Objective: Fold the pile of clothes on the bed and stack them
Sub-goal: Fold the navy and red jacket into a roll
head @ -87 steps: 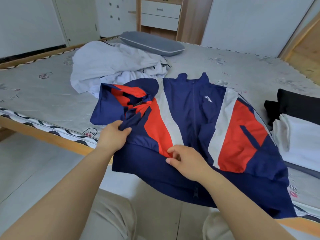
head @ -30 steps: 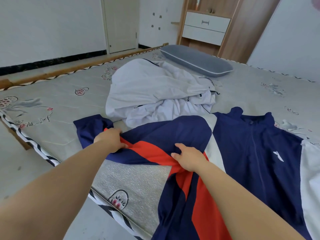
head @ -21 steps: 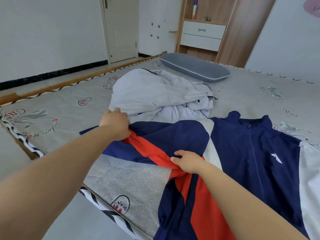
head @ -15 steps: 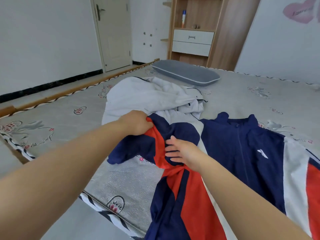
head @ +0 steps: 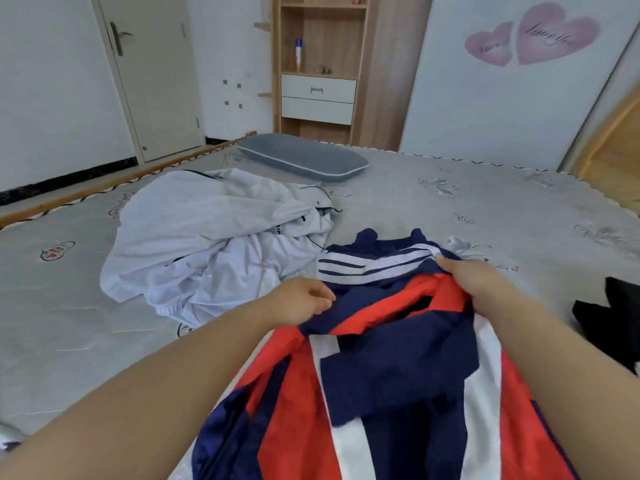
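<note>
Both hands gripping jacket (head: 398,358): left hand (head: 301,301), right hand (head: 474,280); black garment (head: 609,317) cut off at bed's (head: 69,323) right edge; heart lettering (head: 550,38) blurring unreadable.

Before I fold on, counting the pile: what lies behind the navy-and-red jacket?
Behind the jacket a crumpled white garment lies on the bed, with a grey pillow farther back. Anything under it is covered.

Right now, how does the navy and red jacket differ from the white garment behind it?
The navy and red jacket is striped in navy, red and white; the white garment is plain pale with thin dark trim. The jacket is gripped by the left hand and right hand, a sleeve folded across its front; the white garment lies untouched in a crumpled heap. The jacket lies nearest, the white one farther back. Both rest on the bed.
</note>
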